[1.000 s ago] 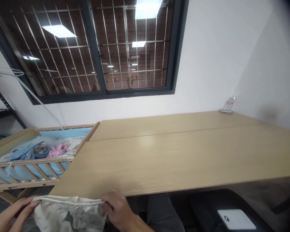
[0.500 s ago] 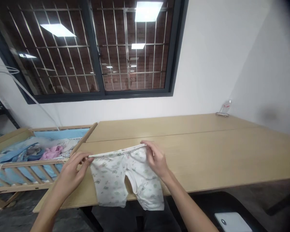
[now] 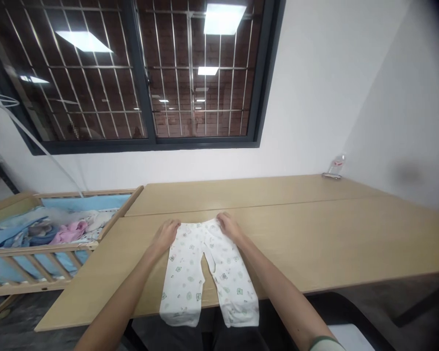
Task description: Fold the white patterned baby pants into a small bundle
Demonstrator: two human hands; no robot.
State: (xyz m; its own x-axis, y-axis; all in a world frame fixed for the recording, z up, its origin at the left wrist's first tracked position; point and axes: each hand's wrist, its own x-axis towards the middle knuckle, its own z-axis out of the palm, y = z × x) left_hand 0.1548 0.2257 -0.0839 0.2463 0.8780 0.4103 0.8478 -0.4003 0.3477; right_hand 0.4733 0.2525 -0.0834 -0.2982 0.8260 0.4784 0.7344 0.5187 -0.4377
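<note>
Lowered since half a second ago, pants (image 3: 208, 273) now lie flat on the bench (image 3: 332, 239).
Left hand (image 3: 166, 234) and right hand (image 3: 229, 226) press open-palmed on the waistband corners; legs overhang the near edge; crib (image 3: 40, 239) left.

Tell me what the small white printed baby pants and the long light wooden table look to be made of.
Small white printed baby pants: soft knit cloth, probably cotton; they lie limp and faintly wrinkled, matte, with cuffs drooping over the edge. Long light wooden table: likely wood-grain laminate board; fine even streaks, smooth low sheen, a straight seam between two tops. Left hand and right hand press the waistband.
</note>
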